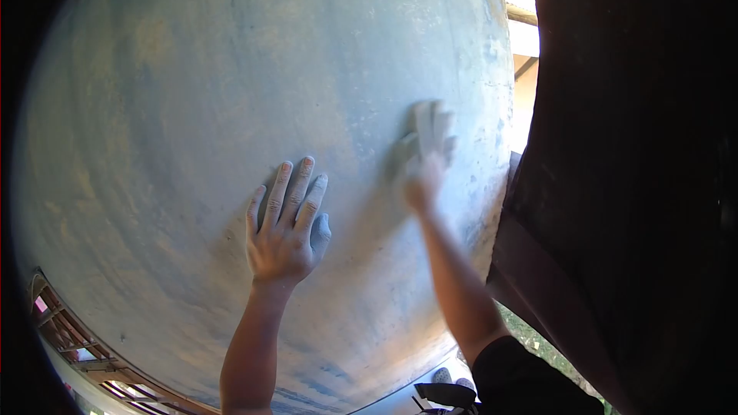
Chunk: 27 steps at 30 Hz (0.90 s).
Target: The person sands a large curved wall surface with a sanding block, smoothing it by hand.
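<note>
A large wall [254, 77] with a chalky, blue-grey, patchy surface fills most of the view and looks curved through the lens. My left hand [284, 230] lies against its lower middle, fingers apart and stretched upward; grey dust coats the fingers and thumb. Higher up and to the right, my right hand [430, 150] is at the same wall, its fingers pointing up and whitened with dust. Motion smears it, so whether anything lies under its palm cannot be made out. A dark shadow falls on the wall just left of it.
A slatted window frame [84, 350] runs along the lower left. On the right stands a large dark panel [623, 154], with a bright gap between it and the wall. A pair of speckled shoes [452, 378] shows at the bottom, near grassy ground [538, 342].
</note>
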{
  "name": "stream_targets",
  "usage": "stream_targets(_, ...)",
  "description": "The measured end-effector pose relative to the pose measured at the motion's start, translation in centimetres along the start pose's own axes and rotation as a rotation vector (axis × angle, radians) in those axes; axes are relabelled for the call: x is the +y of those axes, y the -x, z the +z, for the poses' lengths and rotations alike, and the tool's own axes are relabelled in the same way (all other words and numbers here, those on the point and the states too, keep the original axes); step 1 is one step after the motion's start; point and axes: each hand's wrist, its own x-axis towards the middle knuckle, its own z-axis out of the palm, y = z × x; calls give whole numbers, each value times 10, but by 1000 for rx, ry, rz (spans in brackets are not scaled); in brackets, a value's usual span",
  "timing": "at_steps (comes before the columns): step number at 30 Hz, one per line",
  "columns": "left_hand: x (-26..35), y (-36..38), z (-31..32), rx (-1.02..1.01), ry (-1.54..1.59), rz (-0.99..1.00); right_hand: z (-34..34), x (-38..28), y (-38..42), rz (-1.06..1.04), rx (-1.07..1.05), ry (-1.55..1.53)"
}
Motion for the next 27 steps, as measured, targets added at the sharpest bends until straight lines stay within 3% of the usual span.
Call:
stream_targets(1, 3, 3, 1, -4, 8, 2, -1, -24, 34, -81, -163, 121)
stream_targets(3, 7, 11, 0, -1, 18, -59, -29, -62, 93, -191, -418, 38)
stream_targets(7, 18, 43, 6, -18, 18, -56, -40, 1, 131, -105, -267, 121)
stream_targets(10, 25, 63, 14, -22, -9, -70, -44, 52, 63, 236, -10, 174)
stream_targets(12, 29, 63, 17, -6, -4, -100, -45, 70, 24, 352, 89, -50)
stream_targets(16, 43, 65, 23, 60, -32, -187, -32, 21, 44, 346, -6, 103)
stream_targets(21, 54, 74, 31, 97, -38, -217, -39, -25, 207, 36, -308, 66)
stream_targets(24, 52, 79, 32, 101, -52, -189, -47, 9, 195, 5, -258, 85)
stream_targets(27, 52, 79, 36, 118, -58, -181, -48, 18, 113, 40, -129, 83)
